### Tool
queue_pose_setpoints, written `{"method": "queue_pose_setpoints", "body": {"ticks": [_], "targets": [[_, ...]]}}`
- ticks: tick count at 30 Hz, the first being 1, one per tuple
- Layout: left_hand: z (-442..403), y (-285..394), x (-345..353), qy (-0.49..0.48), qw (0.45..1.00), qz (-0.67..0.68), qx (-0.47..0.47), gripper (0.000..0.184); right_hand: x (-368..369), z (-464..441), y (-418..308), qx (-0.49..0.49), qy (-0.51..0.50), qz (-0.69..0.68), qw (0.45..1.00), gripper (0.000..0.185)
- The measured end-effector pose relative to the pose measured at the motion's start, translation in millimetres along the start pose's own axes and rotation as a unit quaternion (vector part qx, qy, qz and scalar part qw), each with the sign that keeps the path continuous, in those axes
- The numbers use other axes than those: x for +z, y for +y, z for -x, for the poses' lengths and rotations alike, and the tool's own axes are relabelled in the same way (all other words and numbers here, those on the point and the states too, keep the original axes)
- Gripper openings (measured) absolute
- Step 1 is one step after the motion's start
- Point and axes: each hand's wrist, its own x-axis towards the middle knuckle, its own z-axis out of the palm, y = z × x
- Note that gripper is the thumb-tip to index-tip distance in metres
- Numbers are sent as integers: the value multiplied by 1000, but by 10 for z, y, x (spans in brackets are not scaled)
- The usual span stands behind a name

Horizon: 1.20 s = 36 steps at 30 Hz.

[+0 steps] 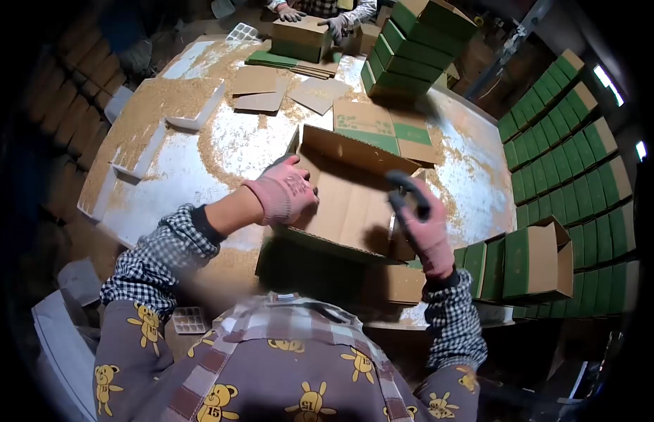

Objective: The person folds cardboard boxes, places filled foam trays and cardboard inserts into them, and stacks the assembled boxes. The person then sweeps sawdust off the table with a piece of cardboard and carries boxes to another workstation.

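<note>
Two-handed at one open box (344, 204), walls already raised, top unclosed: curling left hand (284, 193) over its left wall; beyond, between the hands, flat cardboard (365, 119), unfolded; spreading right hand (427, 228) at the box's right end, contact unclear; further right, already-formed green boxes (515, 264).

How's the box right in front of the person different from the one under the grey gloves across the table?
The near cardboard box stands open, showing its brown inside; the far cardboard box looks closed on top. The near one looks bigger from here, the far one smaller. Both are brown and green.
</note>
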Motion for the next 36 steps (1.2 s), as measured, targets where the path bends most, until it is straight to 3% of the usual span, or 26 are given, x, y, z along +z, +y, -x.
{"method": "queue_pose_setpoints", "body": {"ticks": [1,3,4,5,7,8,9,10,11,12,13,15,16,17,18,19,20,22,23,25,27,29,30,31,34,36], "targets": [[-8,42,-49,16,999,-25,25,39,-31,74,-12,86,107,-129,982,44],[-23,-101,55,274,954,45,111,39,-153,202,248,57,212,-362,906,47],[-25,-325,145,387,901,177,85,43,-188,400,579,40,193,-371,908,52],[88,-297,163,428,673,602,33,54,-112,533,758,116,209,-502,831,54],[-18,-267,514,359,632,675,-126,67,387,680,1391,237,151,-327,902,57],[-259,-453,1084,185,646,735,-92,77,635,752,1703,288,108,-238,921,58],[-492,-162,1519,409,796,420,-150,81,925,689,1630,285,106,-132,943,61],[-383,-3,1328,390,693,578,-184,81,855,599,1006,274,124,-385,872,72],[-232,120,991,382,604,692,-101,77,881,640,1067,271,118,-484,823,89],[-245,125,957,313,532,784,-69,63,990,646,1571,154,124,-296,934,93],[-264,55,1029,307,572,754,-99,50,775,639,1009,188,157,-238,940,97],[-331,-31,1015,309,573,751,-110,37,351,675,504,219,146,-187,946,92],[-405,-246,1277,273,499,817,-100,39,209,714,483,202,170,-289,920,91],[-574,-259,1327,254,485,837,0,44,-26,790,510,172,179,-391,886,91],[-628,17,881,255,493,832,5,44,-345,842,586,148,223,-341,901,88],[-627,285,468,242,568,778,115,39,-734,952,623,141,245,-270,920,84],[-834,316,418,208,495,830,152,42,-1134,1110,404,126,267,-429,854,73],[-1244,376,308,127,333,911,208,50,-1987,1561,464,21,402,-325,856,56],[-1371,734,-172,131,321,910,228,53,-2391,1841,551,-31,501,-228,834,49],[-1626,1589,-1037,161,317,901,249,63,-3161,2423,900,-59,700,-61,709,40],[-1850,2446,-1615,181,338,888,254,75,-3871,2874,1406,12,796,-86,600,42],[-2083,3159,-1929,176,381,879,225,90,-4057,3273,2255,38,723,1,689,58],[-2191,3435,-2006,153,417,878,180,79,-4067,3528,3042,82,703,-47,704,56],[-2393,3578,-2046,88,474,866,136,69,-4038,3459,3168,48,712,-175,678,58],[-2621,3690,-2035,-39,571,812,111,54,-3593,3111,2365,72,769,-100,627,59],[-2545,3526,-2051,-1,611,778,143,57,-3544,3117,2234,5,732,42,680,61]]}}
